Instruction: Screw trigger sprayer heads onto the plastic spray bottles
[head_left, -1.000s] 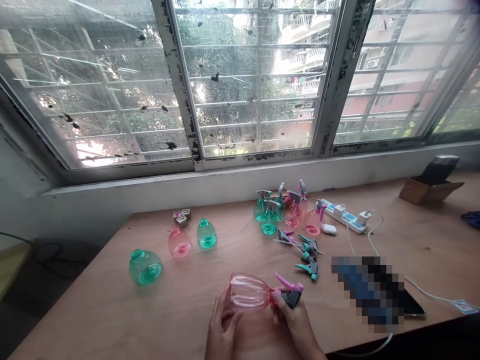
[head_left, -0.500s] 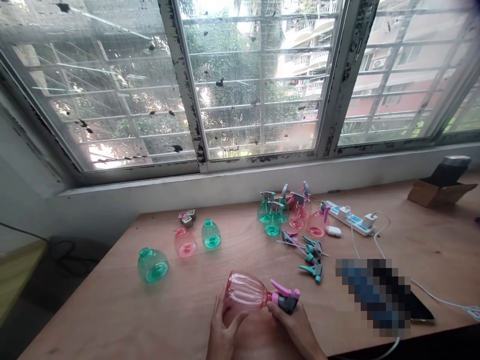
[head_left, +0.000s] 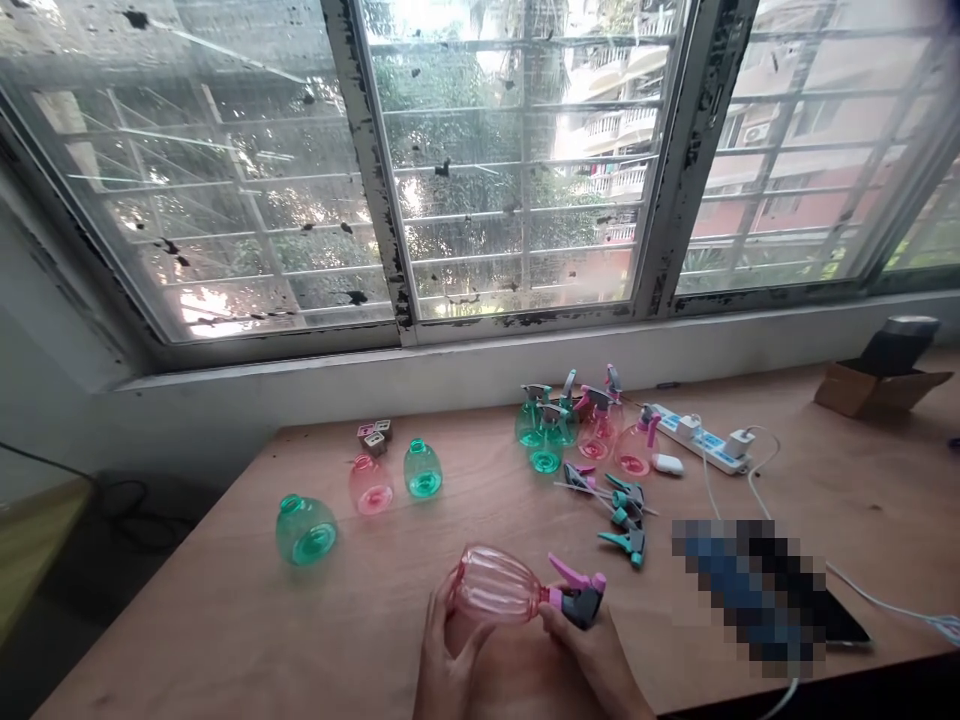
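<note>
A pink ribbed spray bottle lies sideways just above the wooden table, held between both hands. My left hand is wrapped around its round body from below. My right hand grips the neck, where a pink and grey trigger head is fitted. Both hands are closed on the bottle.
Loose trigger heads lie just beyond the bottle. Several finished spray bottles stand near the window sill. A green bottle, a pink one and another green one lie headless at the left. A power strip and cardboard box sit right.
The bottle has shifted slightly in my hands, its trigger head turning a little. The camera view moved a bit to the left.
</note>
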